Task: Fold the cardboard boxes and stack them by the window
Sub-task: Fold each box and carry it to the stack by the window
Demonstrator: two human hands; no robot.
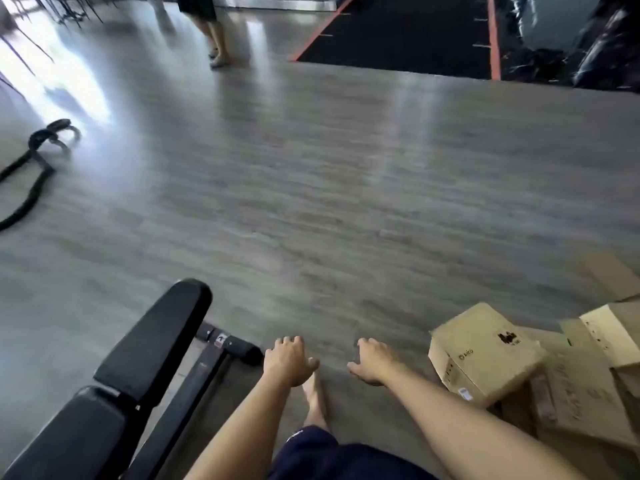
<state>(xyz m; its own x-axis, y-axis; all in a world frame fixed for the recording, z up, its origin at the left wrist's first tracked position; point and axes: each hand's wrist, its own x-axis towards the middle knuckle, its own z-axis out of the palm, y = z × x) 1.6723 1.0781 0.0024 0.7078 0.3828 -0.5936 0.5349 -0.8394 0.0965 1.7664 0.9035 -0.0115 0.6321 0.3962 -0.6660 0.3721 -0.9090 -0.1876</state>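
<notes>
Several brown cardboard boxes lie in a loose heap on the floor at the lower right. The nearest box (485, 351) is tilted on top of a flattened one (585, 403), and another open box (613, 330) sits at the right edge. My left hand (287, 362) and my right hand (374, 362) hang over the bare floor with relaxed fingers, holding nothing. My right hand is a short way left of the nearest box and not touching it.
A black padded gym bench (138, 368) stands at the lower left. A thick black rope (34, 157) lies on the grey floor at the far left. Another person's legs (214, 36) stand at the top. A black mat (398, 32) with orange edges lies at the far right.
</notes>
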